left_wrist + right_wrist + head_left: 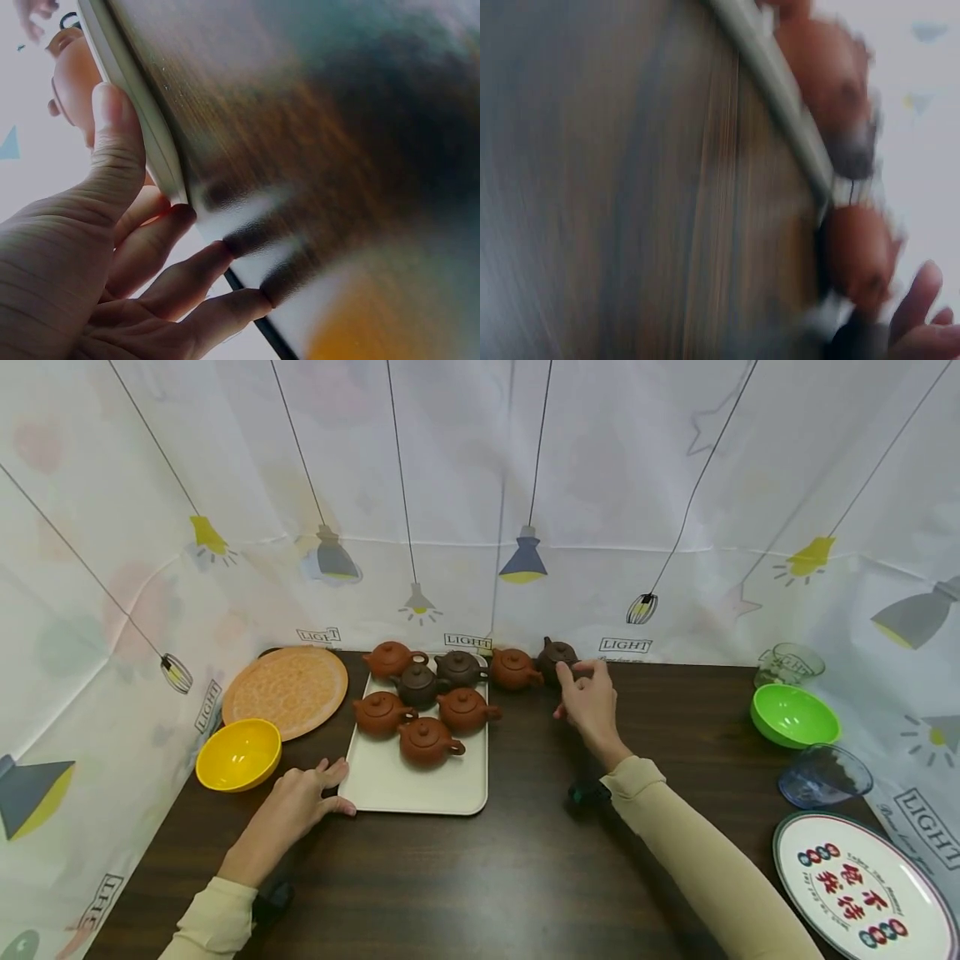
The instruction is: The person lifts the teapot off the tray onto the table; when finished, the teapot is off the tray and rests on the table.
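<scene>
In the head view my left hand [298,800] grips the near left corner of a cream tray [420,792]. Its thumb lies against the rim in the left wrist view, other fingertips on the tabletop. Reddish-brown teapots [426,743] and two dark brown teapots [418,685] crowd the tray's middle and far end. Just past its far right corner stand another reddish-brown teapot [513,668] and a dark teapot [553,652]. My right hand [591,706] is at that dark teapot, thumb overlapping it. The right wrist view is blurred and shows the right fingers [924,292] beside it.
At left are a yellow bowl [238,755] and a round tan board [288,692]. A clear glass [793,662], a green bowl [795,717], a blue glass [825,775] and a white plate [862,889] line the right side. A printed curtain [465,468] hangs behind.
</scene>
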### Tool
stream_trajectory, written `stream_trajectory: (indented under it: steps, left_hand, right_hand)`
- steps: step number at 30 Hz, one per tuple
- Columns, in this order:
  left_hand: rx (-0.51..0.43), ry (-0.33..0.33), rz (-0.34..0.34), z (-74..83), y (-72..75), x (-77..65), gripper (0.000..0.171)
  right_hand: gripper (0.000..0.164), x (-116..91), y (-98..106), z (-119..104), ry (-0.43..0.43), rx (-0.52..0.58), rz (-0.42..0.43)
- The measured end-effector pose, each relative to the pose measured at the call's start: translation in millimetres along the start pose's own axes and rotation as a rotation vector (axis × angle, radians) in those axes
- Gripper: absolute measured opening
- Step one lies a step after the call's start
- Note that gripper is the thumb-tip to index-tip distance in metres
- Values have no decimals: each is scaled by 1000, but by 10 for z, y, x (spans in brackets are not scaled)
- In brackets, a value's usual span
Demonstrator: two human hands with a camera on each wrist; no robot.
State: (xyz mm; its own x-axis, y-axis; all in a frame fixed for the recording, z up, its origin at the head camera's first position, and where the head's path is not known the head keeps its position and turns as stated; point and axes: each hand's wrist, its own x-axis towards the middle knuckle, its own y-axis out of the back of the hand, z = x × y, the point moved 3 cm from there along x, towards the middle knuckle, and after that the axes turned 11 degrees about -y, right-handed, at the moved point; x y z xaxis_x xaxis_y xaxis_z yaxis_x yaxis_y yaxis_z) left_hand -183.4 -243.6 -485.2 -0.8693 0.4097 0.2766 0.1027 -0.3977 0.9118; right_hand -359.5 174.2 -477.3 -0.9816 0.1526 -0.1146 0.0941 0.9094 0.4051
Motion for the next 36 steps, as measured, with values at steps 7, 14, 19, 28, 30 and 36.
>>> stream_trajectory:
  steps: [7,14,19,28,30,36]
  left_hand:
    - [-6,0,2,-4,3,34,64]
    - [-20,-7,17,4,-20,41,63]
    - [-36,14,8,9,-36,26,64]
    - [-25,17,-8,24,-23,22,66]
    - [-34,29,-13,19,-17,17,65]
    - [-31,49,-32,14,-4,1,66]
  right_hand:
    - [31,-571,-516,-325,-11,61,-535]
    - [35,-840,-901,-312,-126,28,-733]
    - [38,-903,-1062,-259,-205,53,-866]
    - [38,-949,-1092,-287,-202,138,-873]
    - [39,-945,-1052,-329,-180,153,-857]
    - [37,-867,-765,-536,-120,249,-725]
